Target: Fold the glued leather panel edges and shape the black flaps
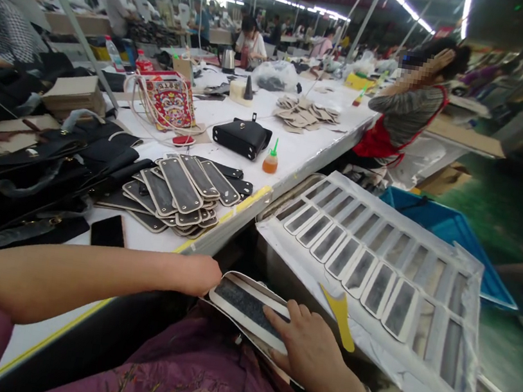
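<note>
Two hands tend the panel (pixel 233 292), which lies just above the lap (pixel 188 374), toward 6 o'clock in the view. The left hand (pixel 204 275) is at the panel's 10 o'clock end; its fingers are hidden, so I cannot tell whether they pinch the edge. The right hand (pixel 311 346) comes in from 4 o'clock, fingers spread over the panel, one reaching onto its dark middle. The step looks like smoothing or seating layers, so even pressure from flat fingers should serve better than a prod with one tip. Steadying the 10 o'clock end while the right works along the length should keep the pale borders even. A firmer backing than the lap would help prevent bowing. The board (pixel 385 356) at 2 o'clock and scraper (pixel 342 317) at 3 are near; sleeves are best kept off those pieces (pixel 379 290).
</note>
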A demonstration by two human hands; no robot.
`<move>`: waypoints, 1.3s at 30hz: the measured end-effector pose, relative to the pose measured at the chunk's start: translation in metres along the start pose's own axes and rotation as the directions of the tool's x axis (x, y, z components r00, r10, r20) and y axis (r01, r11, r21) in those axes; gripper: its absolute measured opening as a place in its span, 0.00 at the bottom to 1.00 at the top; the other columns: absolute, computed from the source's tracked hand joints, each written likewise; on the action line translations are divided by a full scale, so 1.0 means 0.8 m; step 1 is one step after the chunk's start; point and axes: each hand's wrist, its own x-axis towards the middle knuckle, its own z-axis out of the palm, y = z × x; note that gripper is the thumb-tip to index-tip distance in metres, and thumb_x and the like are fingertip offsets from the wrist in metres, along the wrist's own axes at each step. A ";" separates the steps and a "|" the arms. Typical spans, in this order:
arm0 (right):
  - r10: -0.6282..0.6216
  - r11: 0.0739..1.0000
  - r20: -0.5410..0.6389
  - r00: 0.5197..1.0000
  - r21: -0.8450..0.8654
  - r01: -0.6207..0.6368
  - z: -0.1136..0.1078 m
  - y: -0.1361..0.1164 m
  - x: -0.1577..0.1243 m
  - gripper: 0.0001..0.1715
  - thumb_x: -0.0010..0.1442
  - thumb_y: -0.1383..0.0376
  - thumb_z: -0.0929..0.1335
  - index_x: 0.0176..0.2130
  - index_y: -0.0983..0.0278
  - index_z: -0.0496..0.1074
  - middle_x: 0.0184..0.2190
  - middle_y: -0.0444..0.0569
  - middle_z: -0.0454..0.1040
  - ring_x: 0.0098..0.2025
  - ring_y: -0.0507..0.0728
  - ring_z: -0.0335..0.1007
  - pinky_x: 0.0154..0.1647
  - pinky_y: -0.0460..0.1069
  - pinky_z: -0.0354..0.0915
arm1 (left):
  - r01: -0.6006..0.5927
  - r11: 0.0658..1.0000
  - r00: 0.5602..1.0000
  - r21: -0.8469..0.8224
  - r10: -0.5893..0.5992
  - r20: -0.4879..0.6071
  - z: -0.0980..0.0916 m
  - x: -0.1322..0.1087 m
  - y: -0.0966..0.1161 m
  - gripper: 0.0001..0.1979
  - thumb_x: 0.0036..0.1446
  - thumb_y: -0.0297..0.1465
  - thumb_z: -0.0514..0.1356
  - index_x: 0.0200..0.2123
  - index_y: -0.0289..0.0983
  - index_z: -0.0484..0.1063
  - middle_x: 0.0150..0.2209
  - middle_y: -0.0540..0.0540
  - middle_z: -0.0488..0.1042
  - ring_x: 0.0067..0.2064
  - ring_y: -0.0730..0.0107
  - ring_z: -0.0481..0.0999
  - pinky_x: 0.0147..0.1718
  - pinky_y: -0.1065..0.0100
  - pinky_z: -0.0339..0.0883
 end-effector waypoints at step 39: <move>0.635 0.711 -0.386 0.669 0.630 -0.312 0.047 0.001 -0.072 0.22 0.63 0.63 0.56 0.56 0.66 0.57 0.58 0.55 0.57 0.60 0.58 0.51 0.59 0.55 0.52 | 0.116 0.827 0.925 -0.550 -0.291 -0.242 0.025 -0.001 0.007 0.07 0.50 0.31 0.52 0.23 0.36 0.57 0.21 0.52 0.64 0.25 0.72 0.64 0.23 0.73 0.52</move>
